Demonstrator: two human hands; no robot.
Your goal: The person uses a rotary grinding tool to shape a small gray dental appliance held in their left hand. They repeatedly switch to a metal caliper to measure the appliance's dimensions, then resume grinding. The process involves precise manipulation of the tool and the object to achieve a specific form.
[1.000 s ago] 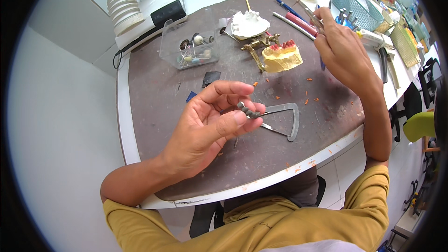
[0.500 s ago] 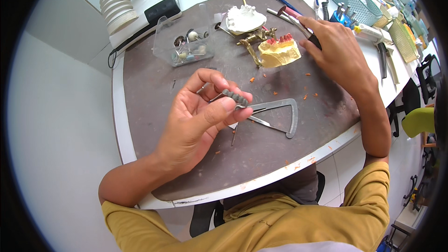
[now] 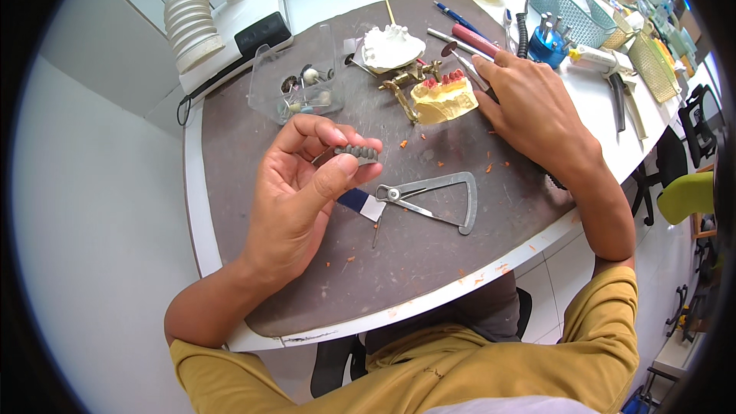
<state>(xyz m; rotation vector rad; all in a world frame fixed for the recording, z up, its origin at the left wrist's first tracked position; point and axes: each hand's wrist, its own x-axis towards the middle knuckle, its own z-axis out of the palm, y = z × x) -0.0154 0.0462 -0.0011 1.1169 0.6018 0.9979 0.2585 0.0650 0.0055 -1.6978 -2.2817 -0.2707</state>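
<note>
Between the thumb and fingers of my left hand (image 3: 295,184), raised over the mat, is a grey dental bridge framework (image 3: 357,153), a short row of tooth shapes. My right hand (image 3: 540,103) is closed around a rotary handpiece (image 3: 469,71), palm down at the right of the mat. A thin brown disc (image 3: 449,49) sits on the handpiece's tip. Just left of that hand stands a yellow dental model (image 3: 445,101) with red teeth on top. It is joined to a brass articulator (image 3: 399,98) with a white plaster cast (image 3: 392,49) behind it. A metal caliper (image 3: 469,199) lies beside my left hand.
A clear plastic box (image 3: 261,93) of mounted bits is at the left, near a white suction unit (image 3: 268,4) with a ribbed hose (image 3: 184,23). Pens, a blue bur stand (image 3: 548,47) and a blue basket (image 3: 579,8) line the far right. Orange scraps dot the mat.
My left hand has moved slightly left and turned the bridge framework so its row lies more level. The caliper's hinge has come into sight. My right hand stays at the handpiece.
</note>
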